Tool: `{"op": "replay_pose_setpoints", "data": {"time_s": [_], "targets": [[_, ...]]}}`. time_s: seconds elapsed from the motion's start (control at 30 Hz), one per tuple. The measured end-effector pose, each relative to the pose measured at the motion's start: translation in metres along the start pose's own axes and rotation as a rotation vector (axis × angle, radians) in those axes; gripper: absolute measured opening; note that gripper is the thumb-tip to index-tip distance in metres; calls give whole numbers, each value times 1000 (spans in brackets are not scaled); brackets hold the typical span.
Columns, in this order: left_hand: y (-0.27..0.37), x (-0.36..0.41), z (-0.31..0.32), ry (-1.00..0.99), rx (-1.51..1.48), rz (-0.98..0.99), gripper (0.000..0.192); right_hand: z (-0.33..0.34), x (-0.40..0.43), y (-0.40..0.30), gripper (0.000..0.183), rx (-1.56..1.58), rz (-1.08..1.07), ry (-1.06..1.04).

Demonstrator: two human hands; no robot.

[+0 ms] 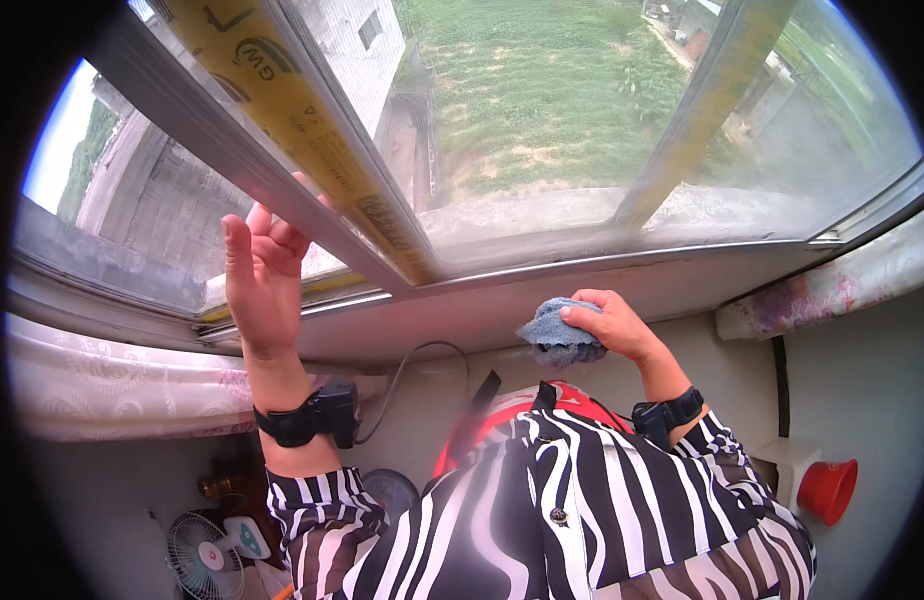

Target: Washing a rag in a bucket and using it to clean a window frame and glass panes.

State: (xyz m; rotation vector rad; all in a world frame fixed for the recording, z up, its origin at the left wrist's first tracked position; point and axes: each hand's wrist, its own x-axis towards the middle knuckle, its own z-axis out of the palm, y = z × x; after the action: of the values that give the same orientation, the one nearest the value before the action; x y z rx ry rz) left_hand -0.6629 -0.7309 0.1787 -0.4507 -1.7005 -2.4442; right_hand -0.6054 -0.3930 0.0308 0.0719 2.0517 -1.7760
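My left hand (267, 285) is raised at the sliding window's edge, its thumb up and some fingertips passing behind the metal sash frame (312, 202). Whether those fingers press on the frame cannot be told. In my right hand (608, 322) is a bunched blue-grey cloth (559, 330), held below the window sill and a little away from the glass. The window pane (537, 135) before me looks hazy near its lower edge. Yellow printed protective film (334, 161) covers a frame strip between the panes.
A patterned curtain (131, 382) hangs at the left, and another floral curtain (829, 285) at the right. Below left stands a small fan (210, 555). A red container (827, 491) is at the lower right. A grey cable (432, 345) loops near my left forearm.
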Motion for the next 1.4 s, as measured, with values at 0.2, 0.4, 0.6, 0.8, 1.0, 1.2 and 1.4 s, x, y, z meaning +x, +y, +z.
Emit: {"op": "replay_pose_setpoints", "data": {"time_s": [0.2, 0.4, 0.6, 0.8, 1.0, 1.2, 1.4], "targets": [[-3, 23, -12, -451, 258, -142, 112, 2, -11, 8, 30, 10, 34, -2], [-17, 28, -5, -376, 151, -262, 50, -16, -23, 27, 28, 185, 3, 239], [-4, 12, -13, -200, 268, 42, 16, -61, -46, 31, 25, 348, -33, 541], [34, -4, -132, 103, 272, 166, 14, -56, -51, 43, 21, 366, 7, 462], [29, -9, -140, 222, 342, 177, 16, -39, -44, 29, 19, 268, 70, 266], [28, -17, -115, 347, 471, 99, 31, -8, -28, 11, 25, 126, 6, 128], [14, -33, -143, 376, 552, 40, 31, 52, 3, -19, 32, -320, -485, 185]]}}
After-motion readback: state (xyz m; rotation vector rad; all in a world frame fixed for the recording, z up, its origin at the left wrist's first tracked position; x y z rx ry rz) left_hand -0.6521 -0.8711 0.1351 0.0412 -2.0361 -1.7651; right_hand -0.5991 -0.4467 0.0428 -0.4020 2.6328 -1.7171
